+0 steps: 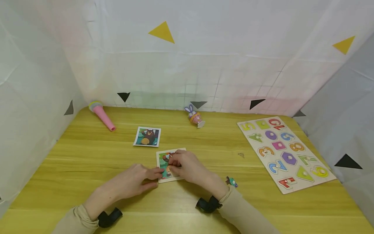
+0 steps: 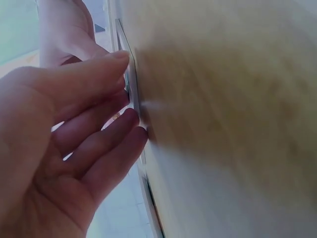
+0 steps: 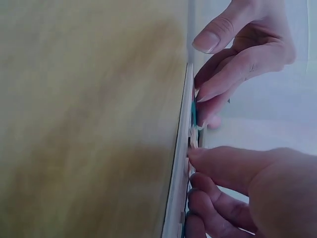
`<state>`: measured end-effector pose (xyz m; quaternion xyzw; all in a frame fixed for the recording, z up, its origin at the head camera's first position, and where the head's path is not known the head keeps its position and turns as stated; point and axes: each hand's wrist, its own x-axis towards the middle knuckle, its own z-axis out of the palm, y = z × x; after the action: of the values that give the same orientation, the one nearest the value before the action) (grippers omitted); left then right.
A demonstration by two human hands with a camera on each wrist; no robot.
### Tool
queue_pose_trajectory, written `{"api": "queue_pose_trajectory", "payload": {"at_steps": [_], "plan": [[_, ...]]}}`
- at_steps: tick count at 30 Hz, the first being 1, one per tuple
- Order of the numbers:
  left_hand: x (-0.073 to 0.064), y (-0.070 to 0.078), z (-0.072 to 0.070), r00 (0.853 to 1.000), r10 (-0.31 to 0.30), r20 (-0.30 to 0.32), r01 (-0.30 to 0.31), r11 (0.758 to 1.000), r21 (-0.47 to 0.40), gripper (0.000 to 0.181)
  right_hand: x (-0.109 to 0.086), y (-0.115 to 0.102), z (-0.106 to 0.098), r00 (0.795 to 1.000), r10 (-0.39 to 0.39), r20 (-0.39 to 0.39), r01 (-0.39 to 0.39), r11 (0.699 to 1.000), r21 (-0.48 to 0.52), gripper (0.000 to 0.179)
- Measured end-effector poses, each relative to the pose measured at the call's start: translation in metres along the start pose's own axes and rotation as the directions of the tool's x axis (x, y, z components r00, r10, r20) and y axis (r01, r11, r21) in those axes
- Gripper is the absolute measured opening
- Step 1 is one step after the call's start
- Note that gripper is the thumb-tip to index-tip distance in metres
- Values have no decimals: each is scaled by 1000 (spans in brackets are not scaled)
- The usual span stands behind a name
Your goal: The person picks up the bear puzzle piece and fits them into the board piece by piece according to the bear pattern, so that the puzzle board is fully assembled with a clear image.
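A small wooden bear puzzle [image 1: 160,157] lies on the table in front of me, partly covered by my hands. My left hand [image 1: 135,180] rests its fingertips on the left part of the puzzle, with the thumb at its near edge. Over the puzzle's right side, my right hand [image 1: 190,167] has thumb and fingers bent together on a puzzle piece, which they largely hide. The right wrist view shows its thumb [image 3: 223,163] low against the puzzle, beside a slightly raised pale edge. A loose, colourful puzzle piece [image 1: 231,182] lies beside the right forearm.
Behind the puzzle lies a square bear picture card [image 1: 147,136]. A pink toy microphone [image 1: 102,115] is at the back left, and a rabbit figure [image 1: 195,116] lies near the back wall. To the right is a number-and-shape peg board [image 1: 285,154].
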<state>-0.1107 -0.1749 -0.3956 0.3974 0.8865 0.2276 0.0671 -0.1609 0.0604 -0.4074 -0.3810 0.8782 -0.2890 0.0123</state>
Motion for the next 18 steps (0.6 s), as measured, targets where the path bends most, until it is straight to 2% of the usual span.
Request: {"api": "queue_pose_trajectory", "payload": {"at_steps": [5,8,12,18], "plan": [[0,1,-2,1000,16,13,-15,1000,-6,32,0,-1,2,999,15,-44,-15,1000,-10,5],[0,1,-2,1000,3,-4,-3,1000,-24,32,0,-1,3,998,24,-53,-25,1000,-6,5],[0,0,0,999,-19,-39,19,1000,-13,34,-1,0,1,999,-22,-31,21,1000,-3,4],[2,-1,4,998,-56,-32,57,998,18,42,-6,-2,-4,996,-80,39,81,997,-17,15]]}}
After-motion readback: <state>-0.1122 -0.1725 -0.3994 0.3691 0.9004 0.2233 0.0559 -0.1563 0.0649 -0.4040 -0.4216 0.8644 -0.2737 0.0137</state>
